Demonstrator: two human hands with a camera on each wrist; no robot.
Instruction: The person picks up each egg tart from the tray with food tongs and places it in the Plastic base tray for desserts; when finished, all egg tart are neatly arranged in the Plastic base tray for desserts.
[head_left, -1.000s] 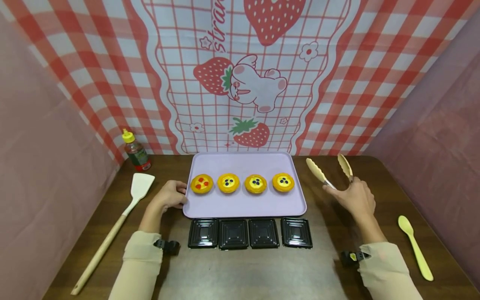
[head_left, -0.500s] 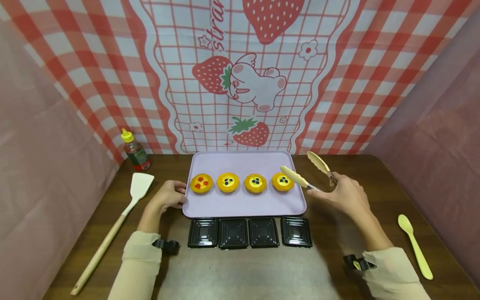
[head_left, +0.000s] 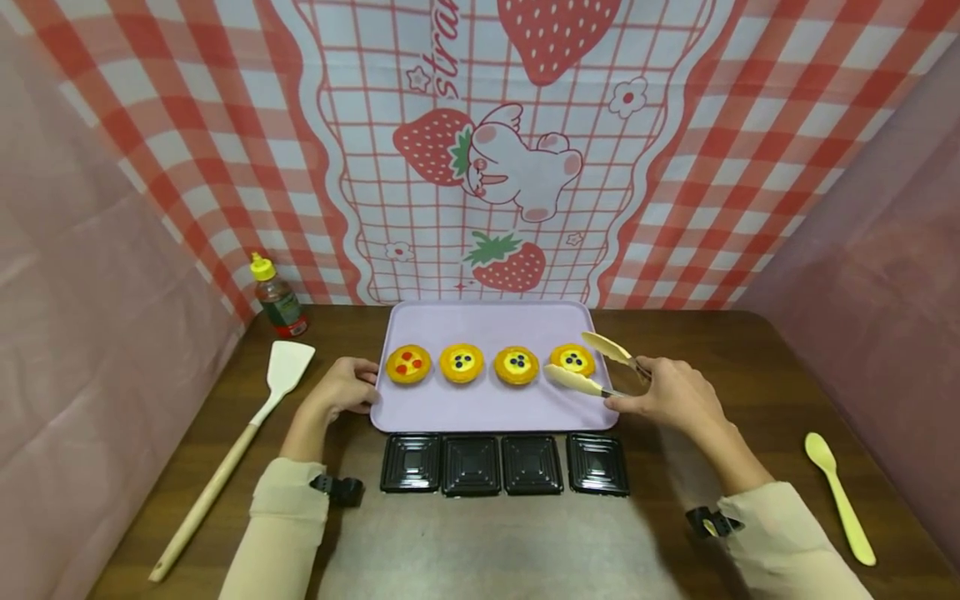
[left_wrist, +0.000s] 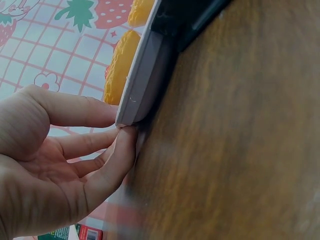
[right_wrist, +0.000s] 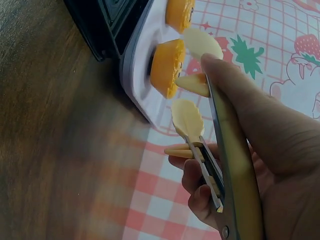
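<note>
Around the tray (head_left: 480,417), we see black containers (head_left: 471,465) along its near edge, a spatula (head_left: 215,483) and bottle (head_left: 281,307) left of it, and a spoon (head_left: 841,500) well to its right. Our left grip (head_left: 347,387) pinches its left edge and our right grip (head_left: 671,396) holds tongs (head_left: 574,381) spread about its rightmost tart (head_left: 573,359); contact is unclear. Our right grip hides most of the handles (right_wrist: 237,155) from the head view, but the right wrist view shows them.

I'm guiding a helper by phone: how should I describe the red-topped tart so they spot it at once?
On the wooden table, find the lilac tray. In its row of four, take the end tart nearest the person's left hand. Only it carries red pieces; the other three tarts carry dark blue ones.
</note>
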